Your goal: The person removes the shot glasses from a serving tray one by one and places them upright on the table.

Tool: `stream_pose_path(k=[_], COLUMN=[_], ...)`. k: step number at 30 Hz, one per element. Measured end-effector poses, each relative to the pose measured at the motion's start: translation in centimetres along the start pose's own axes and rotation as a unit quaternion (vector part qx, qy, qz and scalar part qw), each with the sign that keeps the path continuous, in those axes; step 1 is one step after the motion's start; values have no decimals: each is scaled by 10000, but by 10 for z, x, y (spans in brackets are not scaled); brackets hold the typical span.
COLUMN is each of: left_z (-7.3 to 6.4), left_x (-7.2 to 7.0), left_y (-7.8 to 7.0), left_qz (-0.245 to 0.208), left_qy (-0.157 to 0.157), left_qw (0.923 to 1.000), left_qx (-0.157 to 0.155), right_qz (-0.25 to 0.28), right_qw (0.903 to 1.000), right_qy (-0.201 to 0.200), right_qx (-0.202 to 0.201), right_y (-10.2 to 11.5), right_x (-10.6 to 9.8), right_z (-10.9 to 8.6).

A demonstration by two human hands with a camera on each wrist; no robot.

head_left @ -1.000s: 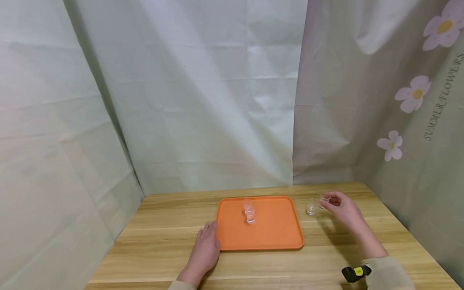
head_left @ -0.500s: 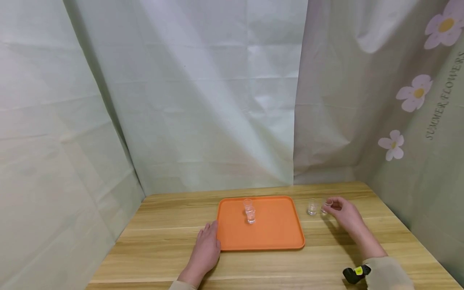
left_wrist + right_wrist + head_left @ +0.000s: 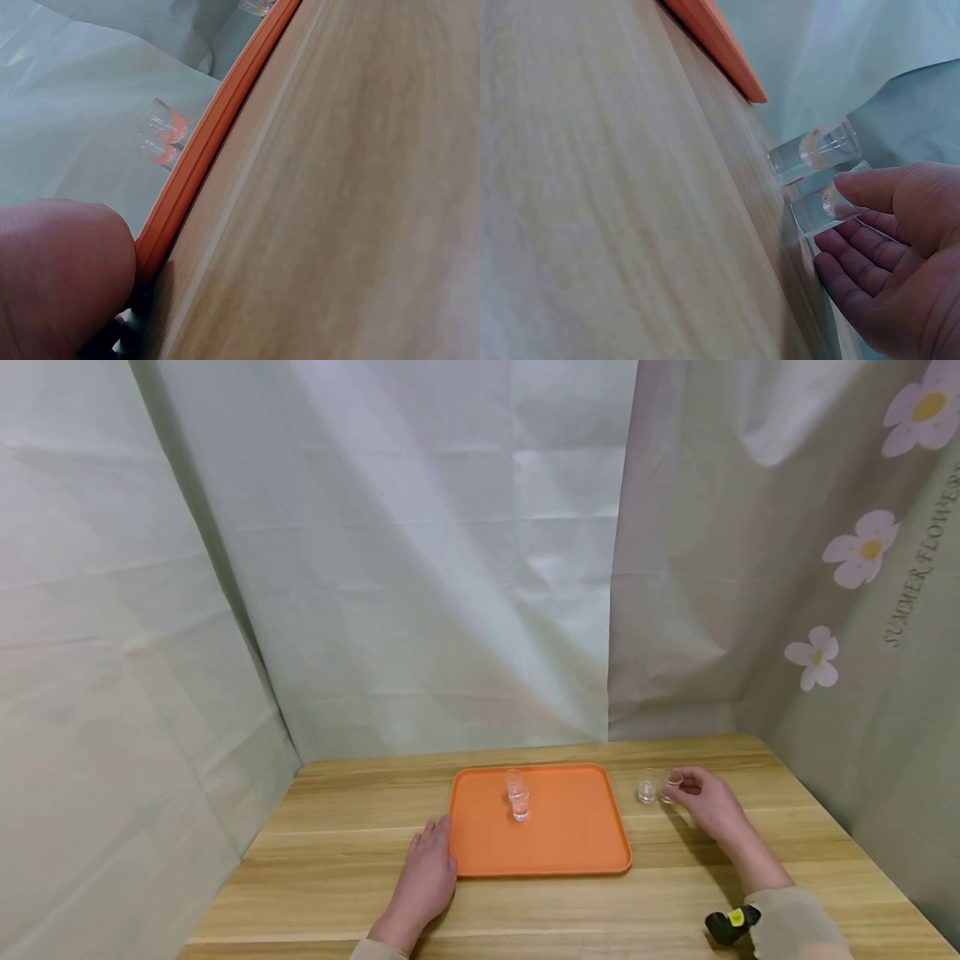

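My right hand [image 3: 712,807] pinches a small clear shot glass [image 3: 819,211] between thumb and fingers, upright at the table surface. Close on its left stands another clear shot glass [image 3: 647,787]; in the right wrist view the two are nearly side by side. An orange tray [image 3: 558,847] lies at the middle of the table. Two more shot glasses stand on it, a nearer one [image 3: 521,807] partly covering a farther one [image 3: 513,779]. Along the tray's left edge rests my left hand [image 3: 426,875], fingers mostly straight, its far side hidden.
The wooden table [image 3: 337,843] reaches back to a pale hanging cloth [image 3: 450,610], with further cloth on both sides. A black device with a yellow label [image 3: 731,925] sits at my right wrist.
My right hand has lowered the shot glass to the table, then shifted it slightly left, closer to its neighbour. The left hand and the tray look unchanged.
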State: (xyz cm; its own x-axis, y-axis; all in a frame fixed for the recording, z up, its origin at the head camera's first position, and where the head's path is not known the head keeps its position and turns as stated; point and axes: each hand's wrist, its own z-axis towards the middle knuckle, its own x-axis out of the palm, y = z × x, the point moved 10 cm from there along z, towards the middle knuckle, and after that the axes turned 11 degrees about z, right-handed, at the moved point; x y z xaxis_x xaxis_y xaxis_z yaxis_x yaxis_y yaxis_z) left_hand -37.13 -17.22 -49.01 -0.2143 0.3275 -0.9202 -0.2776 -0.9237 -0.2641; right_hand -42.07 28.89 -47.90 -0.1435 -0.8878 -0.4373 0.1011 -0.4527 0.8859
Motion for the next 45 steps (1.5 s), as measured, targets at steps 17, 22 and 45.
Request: stream_pose_path(k=[17, 22, 45], left_z=[-1, -1, -2], left_x=[0, 1, -2], left_y=[1, 2, 1], left_qz=[-72, -129, -196], left_qy=[-83, -99, 89], left_qw=[9999, 9999, 9997], left_qx=[20, 2, -87], right_qz=[51, 76, 330], right_qw=[9999, 9999, 9965], right_qy=[118, 139, 121], right_qx=[-21, -65, -761], right_y=[4, 11, 91], right_x=[0, -1, 52], right_z=[0, -2, -14])
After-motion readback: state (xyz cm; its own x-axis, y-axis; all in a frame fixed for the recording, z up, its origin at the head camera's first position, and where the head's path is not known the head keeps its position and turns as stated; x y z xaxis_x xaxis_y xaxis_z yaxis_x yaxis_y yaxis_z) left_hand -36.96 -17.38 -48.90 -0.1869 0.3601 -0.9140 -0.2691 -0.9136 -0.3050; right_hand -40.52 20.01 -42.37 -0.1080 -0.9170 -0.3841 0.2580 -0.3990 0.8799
